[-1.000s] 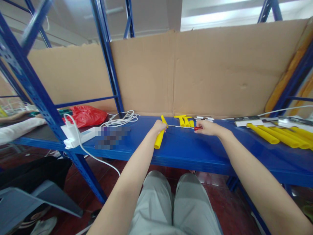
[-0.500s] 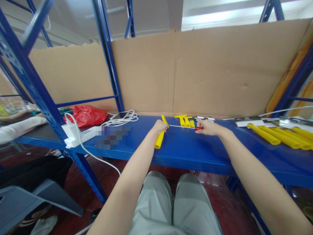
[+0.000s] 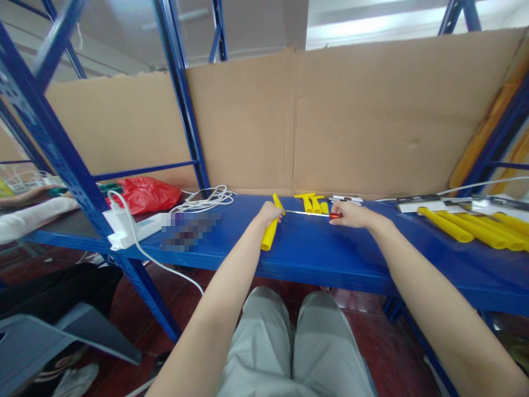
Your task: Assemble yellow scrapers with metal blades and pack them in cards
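My left hand (image 3: pixel 270 212) is closed around a yellow tube-like piece (image 3: pixel 269 237), which slants over the blue shelf top with its wide end toward me. In my right hand (image 3: pixel 344 214) is the red handle of a screwdriver (image 3: pixel 308 213). Its long thin metal shaft points left, and the tip meets the side of the yellow piece beside my left fingers. Whether the tip sits inside it cannot be made out. Just behind the shaft lie several short yellow T-shaped pieces (image 3: pixel 312 204).
Long yellow tubes (image 3: pixel 471 229) and flat packs (image 3: pixel 419 204) lie at the right. To the left are a white power strip (image 3: pixel 138 230), coiled white cable (image 3: pixel 215 197), a red plastic bag (image 3: pixel 149 194) and a blue rack post (image 3: pixel 184 99). Cardboard (image 3: pixel 351 121) walls the back. Another person's sleeve (image 3: pixel 39 216) shows far left.
Both hands keep their hold, with the screwdriver against the yellow piece. Only a very slight shift of the whole view shows.
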A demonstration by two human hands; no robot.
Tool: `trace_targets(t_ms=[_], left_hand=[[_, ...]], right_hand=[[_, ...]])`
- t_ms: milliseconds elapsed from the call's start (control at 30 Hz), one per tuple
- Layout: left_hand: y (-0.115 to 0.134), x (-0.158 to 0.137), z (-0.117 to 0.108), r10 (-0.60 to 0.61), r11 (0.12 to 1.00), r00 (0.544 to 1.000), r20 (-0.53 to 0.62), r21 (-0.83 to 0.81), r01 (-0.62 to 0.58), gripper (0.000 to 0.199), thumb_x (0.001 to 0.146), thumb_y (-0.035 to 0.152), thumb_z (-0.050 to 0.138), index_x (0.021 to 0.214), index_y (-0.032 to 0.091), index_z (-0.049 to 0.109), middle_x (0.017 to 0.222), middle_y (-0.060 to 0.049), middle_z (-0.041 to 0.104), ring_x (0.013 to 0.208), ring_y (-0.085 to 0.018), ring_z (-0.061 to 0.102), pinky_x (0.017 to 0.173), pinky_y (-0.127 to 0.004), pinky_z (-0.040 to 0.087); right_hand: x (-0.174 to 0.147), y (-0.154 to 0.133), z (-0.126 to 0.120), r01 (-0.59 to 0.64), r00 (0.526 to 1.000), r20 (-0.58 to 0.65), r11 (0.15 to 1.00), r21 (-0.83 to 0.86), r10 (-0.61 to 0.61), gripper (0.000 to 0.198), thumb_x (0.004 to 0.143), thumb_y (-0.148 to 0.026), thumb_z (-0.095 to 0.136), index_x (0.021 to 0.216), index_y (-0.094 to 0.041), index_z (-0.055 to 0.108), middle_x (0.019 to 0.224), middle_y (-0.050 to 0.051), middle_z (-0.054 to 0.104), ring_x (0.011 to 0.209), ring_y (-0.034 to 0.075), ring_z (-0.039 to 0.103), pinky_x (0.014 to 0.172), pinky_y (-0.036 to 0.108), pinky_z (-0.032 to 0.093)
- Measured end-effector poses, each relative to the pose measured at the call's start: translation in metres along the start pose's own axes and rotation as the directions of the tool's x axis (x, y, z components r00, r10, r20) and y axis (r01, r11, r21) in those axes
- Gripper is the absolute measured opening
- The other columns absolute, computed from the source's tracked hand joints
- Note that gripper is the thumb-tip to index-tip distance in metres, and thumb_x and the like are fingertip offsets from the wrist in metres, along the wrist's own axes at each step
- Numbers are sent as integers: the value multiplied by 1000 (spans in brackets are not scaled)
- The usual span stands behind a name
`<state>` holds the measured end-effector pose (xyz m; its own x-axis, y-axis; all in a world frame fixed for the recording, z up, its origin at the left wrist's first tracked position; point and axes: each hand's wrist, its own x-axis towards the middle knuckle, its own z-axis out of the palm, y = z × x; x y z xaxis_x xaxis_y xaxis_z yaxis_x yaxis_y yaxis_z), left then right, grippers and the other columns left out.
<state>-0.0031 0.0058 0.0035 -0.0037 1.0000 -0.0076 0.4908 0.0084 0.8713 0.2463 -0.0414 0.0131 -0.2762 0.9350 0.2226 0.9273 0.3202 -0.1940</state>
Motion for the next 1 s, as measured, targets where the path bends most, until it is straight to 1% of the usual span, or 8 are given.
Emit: trace_targets(t_ms=[67,100,267,467,567,767,900,1000], left_hand=[[0,0,0,-2,1000,1000,2,5,2,10,78,2,60,71,8,63,50,0,57,46,-10,55,55,-22,46],[0,0,0,0,1000,1000,3,4,0,8,78,2,61,72,8,63,50,0,57,46,-10,55,54,-21,45],[0,-2,0,10,1000,1000,6,-15,-10,11,78,2,59,70,8,62,48,1,54,43,-9,52,51,-21,43],[3,-8,-1,13,1000,1000,5,-21,-13,15,78,0,58,67,9,60,45,3,51,41,-8,49,47,-19,40],[5,-10,-1,24,1000,1000,11,-20,-24,18,79,0,57,64,10,59,45,3,50,41,-8,49,47,-19,39],[6,-12,0,49,999,998,27,-23,-48,22,77,1,60,58,11,57,44,3,50,41,-8,49,50,-21,42],[6,-13,0,35,999,999,27,-26,-35,23,78,-2,55,59,11,57,42,4,48,40,-8,48,49,-20,41],[6,-14,0,24,999,999,31,-45,-23,22,79,-2,53,62,11,59,43,4,49,39,-7,47,49,-19,40]], right_hand=[[0,1,1,-17,999,-29,1000,-11,17,13,72,-26,64,74,-21,52,69,2,62,64,16,56,57,26,38],[0,1,1,-15,1000,-18,1000,-19,14,13,72,-26,63,73,-21,51,67,1,62,63,16,56,57,26,38],[-3,-1,-1,-5,994,107,1000,2,5,11,80,-29,56,72,-20,56,65,3,64,64,17,59,59,26,41],[-4,-5,-3,-49,984,170,998,-42,55,18,86,-28,50,73,-20,59,70,6,68,70,19,63,61,26,44],[-6,-9,-4,-79,978,185,994,-76,92,19,88,-26,47,78,-19,62,76,7,70,74,19,64,65,26,45],[-10,-14,-9,-150,964,192,973,-175,183,24,90,-25,45,96,-16,66,95,12,72,86,22,66,74,28,47],[-11,-11,-11,-200,950,188,948,-249,250,27,90,-23,46,106,-16,66,109,13,70,97,23,66,79,29,47],[-11,-5,-12,-232,935,196,927,-294,296,29,89,-22,46,108,-14,67,113,15,69,103,25,64,83,30,47]])
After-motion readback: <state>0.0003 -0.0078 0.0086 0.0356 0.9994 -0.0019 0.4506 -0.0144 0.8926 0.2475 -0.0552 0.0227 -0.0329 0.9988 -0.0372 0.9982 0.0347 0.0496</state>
